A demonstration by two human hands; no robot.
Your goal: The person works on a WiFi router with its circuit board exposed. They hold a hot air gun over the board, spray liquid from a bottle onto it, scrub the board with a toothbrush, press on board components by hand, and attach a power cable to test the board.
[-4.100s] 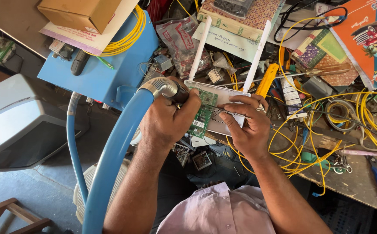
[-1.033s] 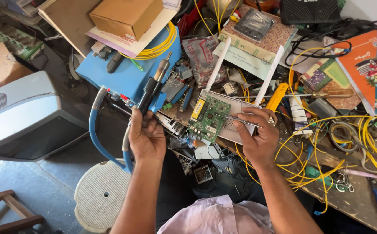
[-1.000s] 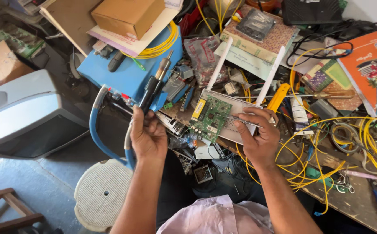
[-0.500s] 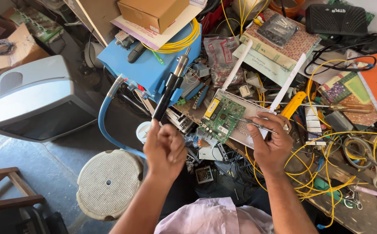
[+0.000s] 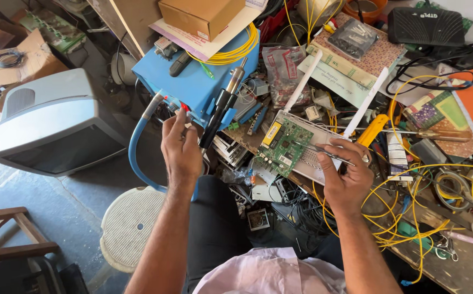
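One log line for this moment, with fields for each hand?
left hand: holds hot-air wand | right hand: tweezers on green board | board: on white router case

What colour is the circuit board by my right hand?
Green, with a yellow component; the circuit board shows best in the head view.

Brown cardboard box (image 5: 203,16) atop blue unit; grey monitor's dark screen (image 5: 57,148) left.

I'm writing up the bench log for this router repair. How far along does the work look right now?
Done: the white router casing is open, with the green circuit board lifted and exposed. In hand: the left hand holds the black hot-air handpiece by the blue station, its nozzle pointing away from the board; the right hand holds tweezers over the board. Left: the board is not reseated and the casing is not closed.
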